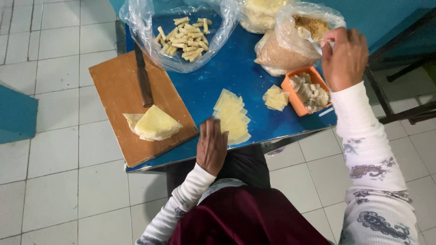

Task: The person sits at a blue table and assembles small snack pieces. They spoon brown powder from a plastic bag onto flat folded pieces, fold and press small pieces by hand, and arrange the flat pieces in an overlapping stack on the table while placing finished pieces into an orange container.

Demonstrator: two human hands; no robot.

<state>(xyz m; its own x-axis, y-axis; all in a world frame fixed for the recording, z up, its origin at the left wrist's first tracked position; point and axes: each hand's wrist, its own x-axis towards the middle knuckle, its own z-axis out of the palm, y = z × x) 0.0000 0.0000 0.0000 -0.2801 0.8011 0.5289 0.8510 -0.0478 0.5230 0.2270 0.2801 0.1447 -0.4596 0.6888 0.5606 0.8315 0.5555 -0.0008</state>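
A blue table (236, 77) is seen from above on a tiled floor. A wooden board (113, 86) lies on its left part, with a knife (144, 79) and folded yellow sheets (154, 123) on it. At the far edge an open clear bag (136, 18) of small rolls (185, 38) is set, and beside it a bag of crumbs (284, 52). An orange tub (293, 97) of white pieces stands near the right edge, a small wrapper stack (275, 97) just beside it. The left hand (211, 146) is laid flat, fingers spread, on the edge of the cut wrappers (232, 117). The right hand (345, 56) is closed on a white spoon (309, 35) reaching into the crumbs.
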